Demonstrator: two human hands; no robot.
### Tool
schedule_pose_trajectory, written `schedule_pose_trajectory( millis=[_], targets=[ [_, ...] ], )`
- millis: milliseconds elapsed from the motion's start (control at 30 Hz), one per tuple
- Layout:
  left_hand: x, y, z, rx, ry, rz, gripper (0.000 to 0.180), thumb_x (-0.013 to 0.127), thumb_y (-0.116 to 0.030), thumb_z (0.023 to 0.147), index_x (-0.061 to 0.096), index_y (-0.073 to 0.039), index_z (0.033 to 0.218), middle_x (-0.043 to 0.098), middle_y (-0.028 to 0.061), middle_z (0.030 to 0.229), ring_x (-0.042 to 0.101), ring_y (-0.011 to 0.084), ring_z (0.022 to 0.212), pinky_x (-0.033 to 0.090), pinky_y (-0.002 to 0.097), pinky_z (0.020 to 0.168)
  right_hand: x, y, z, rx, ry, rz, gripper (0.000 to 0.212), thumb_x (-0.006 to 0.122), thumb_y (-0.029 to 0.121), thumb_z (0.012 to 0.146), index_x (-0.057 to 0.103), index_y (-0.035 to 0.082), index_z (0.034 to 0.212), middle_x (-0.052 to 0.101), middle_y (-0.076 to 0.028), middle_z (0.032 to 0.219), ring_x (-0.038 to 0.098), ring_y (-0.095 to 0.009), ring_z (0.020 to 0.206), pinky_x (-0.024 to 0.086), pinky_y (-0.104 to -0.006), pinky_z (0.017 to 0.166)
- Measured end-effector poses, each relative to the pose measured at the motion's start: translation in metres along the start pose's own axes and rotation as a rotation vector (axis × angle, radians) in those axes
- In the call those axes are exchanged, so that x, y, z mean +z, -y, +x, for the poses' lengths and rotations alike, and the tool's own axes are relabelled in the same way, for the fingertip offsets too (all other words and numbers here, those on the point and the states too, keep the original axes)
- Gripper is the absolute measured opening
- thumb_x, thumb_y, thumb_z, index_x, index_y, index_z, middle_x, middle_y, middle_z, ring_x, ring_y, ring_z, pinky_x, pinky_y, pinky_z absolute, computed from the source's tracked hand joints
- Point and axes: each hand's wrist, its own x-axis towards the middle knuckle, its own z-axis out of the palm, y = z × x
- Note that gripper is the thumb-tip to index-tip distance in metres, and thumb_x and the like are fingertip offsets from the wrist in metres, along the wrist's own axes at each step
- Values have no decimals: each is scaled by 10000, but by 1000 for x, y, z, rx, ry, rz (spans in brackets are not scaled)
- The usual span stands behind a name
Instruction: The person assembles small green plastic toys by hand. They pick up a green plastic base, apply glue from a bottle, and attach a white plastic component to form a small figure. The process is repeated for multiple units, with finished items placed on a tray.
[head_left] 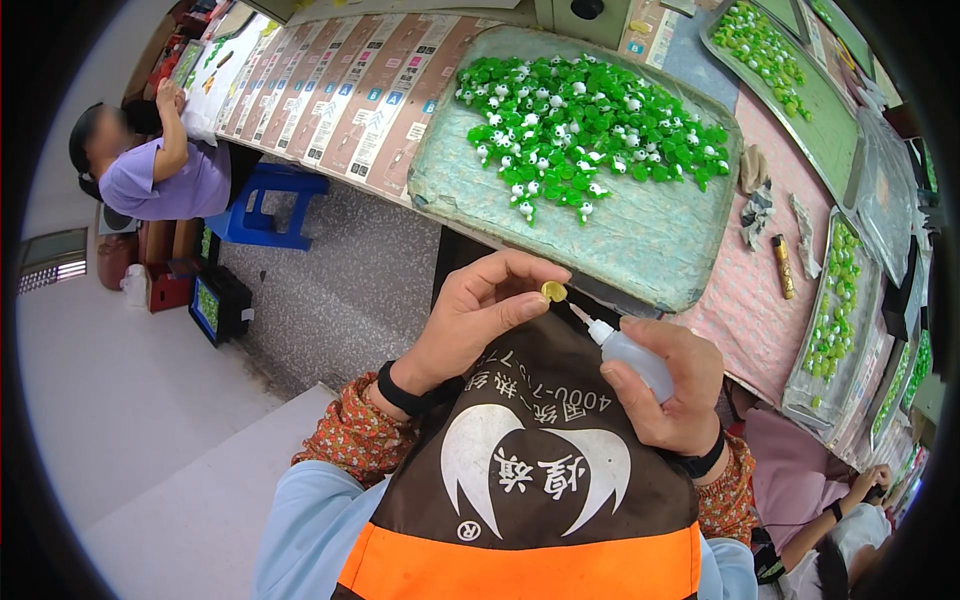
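Between thumb and fingertips, my left hand [492,308] pinches a small yellow-green cup-shaped piece [553,291]. A white squeeze bottle [636,362] with a thin nozzle is wrapped in my right hand [680,385]. The nozzle tip points up and left, close to the small piece; whether they touch I cannot tell. Both hands are over my dark apron [520,385], just in front of the table edge. Beyond them a large tray [600,255] carries a heap of small green and white pieces [590,125].
At the right lie a gold tube [783,267], crumpled scraps [757,215] and trays of more small pieces, including a metal tray [800,405]. A blue stool [272,208] stands left, beside a person in purple [165,185]. Another person's hand [870,483] shows at lower right.
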Motion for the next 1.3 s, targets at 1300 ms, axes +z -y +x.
schedule_pose_trajectory(
  millis=[1300],
  targets=[
    [-3, 20, 2, 35, 11, -563, 314, 640, -108, 996, 593, -4, 1289, 672, 167, 1223, 658, 151, 975, 541, 320, 904, 13, 3, 11, -147, -73, 23, 435, 859, 104, 745, 657, -23, 1110, 731, -159, 926, 696, -278, 655, 532, -344, 573]
  ],
)
